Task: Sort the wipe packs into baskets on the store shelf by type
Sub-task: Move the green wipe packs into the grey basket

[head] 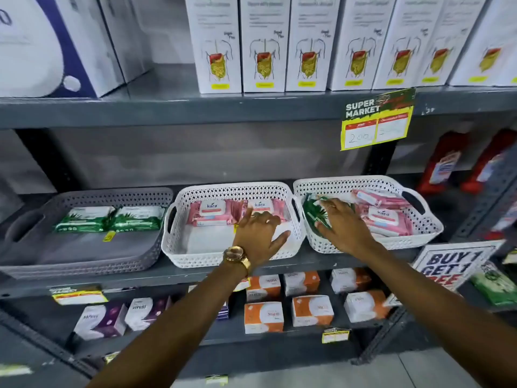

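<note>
Three baskets stand in a row on the middle shelf. The grey basket (84, 259) at the left holds two green wipe packs (109, 218) side by side. In the middle white basket (223, 257) two pink packs (212, 212) lie at the back. My left hand (258, 233) reaches into this basket, fingers spread, fingertips touching the right pink pack. The right white basket (372, 183) holds several pink packs (386, 217) and a green pack (314, 212) at its left end. My right hand (342, 225) lies over that green pack, fingers closing on it.
White boxes (265, 43) line the upper shelf, with a yellow price tag (376, 121) hanging from its edge. Red bottles (447, 163) stand right of the baskets. Orange and purple boxed goods (264, 317) fill the shelf below. A "Buy 1 Get 1" sign (450, 264) sits at the right.
</note>
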The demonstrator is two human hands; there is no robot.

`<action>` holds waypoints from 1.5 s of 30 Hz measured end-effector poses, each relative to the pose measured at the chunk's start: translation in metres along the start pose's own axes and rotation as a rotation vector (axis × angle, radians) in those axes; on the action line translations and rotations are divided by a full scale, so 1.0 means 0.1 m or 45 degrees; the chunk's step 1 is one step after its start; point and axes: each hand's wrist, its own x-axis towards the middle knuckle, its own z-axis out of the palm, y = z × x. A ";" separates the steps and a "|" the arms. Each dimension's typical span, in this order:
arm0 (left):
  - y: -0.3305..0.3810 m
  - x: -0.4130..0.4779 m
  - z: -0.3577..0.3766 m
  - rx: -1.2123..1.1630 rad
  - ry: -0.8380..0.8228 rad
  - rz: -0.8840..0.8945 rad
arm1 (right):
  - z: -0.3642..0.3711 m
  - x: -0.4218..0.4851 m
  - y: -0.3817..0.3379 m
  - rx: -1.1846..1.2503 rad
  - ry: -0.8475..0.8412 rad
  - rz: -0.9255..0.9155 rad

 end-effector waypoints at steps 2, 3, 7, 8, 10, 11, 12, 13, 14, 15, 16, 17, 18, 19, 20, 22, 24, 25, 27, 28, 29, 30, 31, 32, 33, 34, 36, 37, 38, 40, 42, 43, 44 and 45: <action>0.04 0.06 0.11 -0.038 -0.128 -0.114 | 0.04 0.15 0.05 0.046 -0.122 0.157; 0.05 0.08 0.20 -0.057 -0.133 -0.142 | 0.09 0.23 0.11 0.065 -0.172 0.228; 0.04 0.02 0.38 -0.042 -0.025 -0.106 | 0.26 0.40 0.28 0.135 -0.248 0.351; 0.03 -0.01 0.40 0.008 0.001 -0.066 | 0.29 0.41 0.30 0.158 -0.253 0.354; 0.03 -0.05 0.45 0.109 0.003 -0.007 | 0.36 0.43 0.35 0.249 -0.247 0.398; 0.04 -0.06 0.47 0.130 0.001 -0.004 | 0.38 0.44 0.36 0.295 -0.229 0.416; 0.05 -0.07 0.48 0.142 0.007 -0.010 | 0.41 0.44 0.37 0.342 -0.205 0.428; 0.05 -0.07 0.49 0.147 0.012 -0.038 | 0.42 0.44 0.39 0.376 -0.188 0.437; 0.06 -0.08 0.49 0.152 0.020 -0.061 | 0.44 0.44 0.40 0.392 -0.166 0.447; 0.08 -0.07 0.49 0.157 0.027 -0.083 | 0.45 0.43 0.41 0.390 -0.146 0.458; 0.10 -0.07 0.48 0.155 0.032 -0.101 | 0.47 0.43 0.42 0.378 -0.122 0.471; 0.11 -0.07 0.46 0.143 0.030 -0.121 | 0.49 0.42 0.42 0.371 -0.098 0.493; 0.13 -0.07 0.45 0.136 0.023 -0.135 | 0.50 0.41 0.43 0.370 -0.077 0.512; 0.14 -0.06 0.45 0.142 0.028 -0.139 | 0.51 0.41 0.43 0.372 -0.061 0.525; 0.15 -0.07 0.44 0.149 0.018 -0.144 | 0.51 0.40 0.42 0.374 -0.048 0.531; 0.15 -0.06 0.44 0.169 0.035 -0.149 | 0.51 0.42 0.42 0.342 -0.075 0.529; 0.16 -0.04 0.42 0.190 0.041 -0.160 | 0.50 0.47 0.41 0.240 -0.171 0.542; 0.16 -0.04 0.42 0.183 0.039 -0.166 | 0.49 0.51 0.41 0.186 -0.213 0.546; 0.16 -0.06 0.43 0.159 0.044 -0.163 | 0.49 0.55 0.42 0.136 -0.236 0.555; 0.15 -0.06 0.44 0.149 0.036 -0.160 | 0.49 0.57 0.43 0.137 -0.242 0.558; 0.14 -0.08 0.45 0.141 0.027 -0.158 | 0.51 0.57 0.44 0.160 -0.238 0.561; 0.14 -0.08 0.44 0.147 0.026 -0.154 | 0.51 0.56 0.46 0.216 -0.223 0.559; 0.14 -0.09 0.44 0.157 0.026 -0.146 | 0.50 0.55 0.49 0.315 -0.198 0.559; 0.14 -0.08 0.44 0.155 0.012 -0.134 | 0.49 0.54 0.51 0.453 -0.165 0.557; 0.13 -0.08 0.42 0.135 -0.002 -0.135 | 0.47 0.54 0.52 0.616 -0.116 0.540; 0.13 -0.07 0.41 0.098 -0.008 -0.144 | 0.42 0.53 0.53 0.772 -0.047 0.522; 0.06 -0.10 0.36 -0.010 -0.027 -0.194 | 0.28 0.55 0.49 0.941 0.120 0.484; 0.02 -0.14 0.32 -0.052 -0.020 -0.217 | 0.19 0.58 0.45 0.957 0.197 0.468; -0.04 -0.20 0.25 -0.074 -0.006 -0.237 | 0.11 0.63 0.37 0.974 0.256 0.432; -0.26 -0.34 0.05 -0.090 0.075 -0.277 | -0.07 0.70 0.14 1.024 0.316 0.310; -0.60 -0.54 -0.16 -0.083 0.173 -0.363 | -0.21 0.75 -0.24 1.037 0.304 0.193; -0.77 -0.63 -0.25 -0.061 0.202 -0.408 | -0.27 0.74 -0.43 1.037 0.283 0.149; -0.96 -0.74 -0.34 -0.042 0.216 -0.458 | -0.29 0.74 -0.66 1.058 0.252 0.092; -1.20 -0.88 -0.44 -0.017 0.226 -0.501 | -0.27 0.76 -0.97 1.107 0.204 0.036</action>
